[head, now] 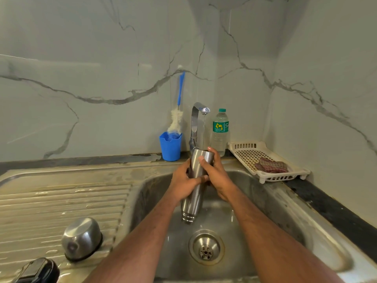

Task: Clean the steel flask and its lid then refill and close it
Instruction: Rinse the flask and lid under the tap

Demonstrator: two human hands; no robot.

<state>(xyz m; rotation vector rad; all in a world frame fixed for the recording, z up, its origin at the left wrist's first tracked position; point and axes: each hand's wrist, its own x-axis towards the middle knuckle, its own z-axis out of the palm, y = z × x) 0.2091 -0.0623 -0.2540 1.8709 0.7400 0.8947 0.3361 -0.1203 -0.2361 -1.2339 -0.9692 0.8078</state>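
Note:
The steel flask hangs upside down over the sink basin, its neck pointing at the drain and its base up under the tap. A thin stream of water runs from the tap onto the base. My left hand grips the flask's body from the left, thumb across the front. My right hand wraps round its upper part from the right. The steel cup-shaped lid stands upside down on the draining board at the lower left. A black cap lies at the bottom left edge.
A blue cup stands behind the sink beneath a blue-handled bottle brush that hangs on the wall. A plastic water bottle stands right of the tap. A white slotted tray with a checked cloth sits at the right. The drain is open.

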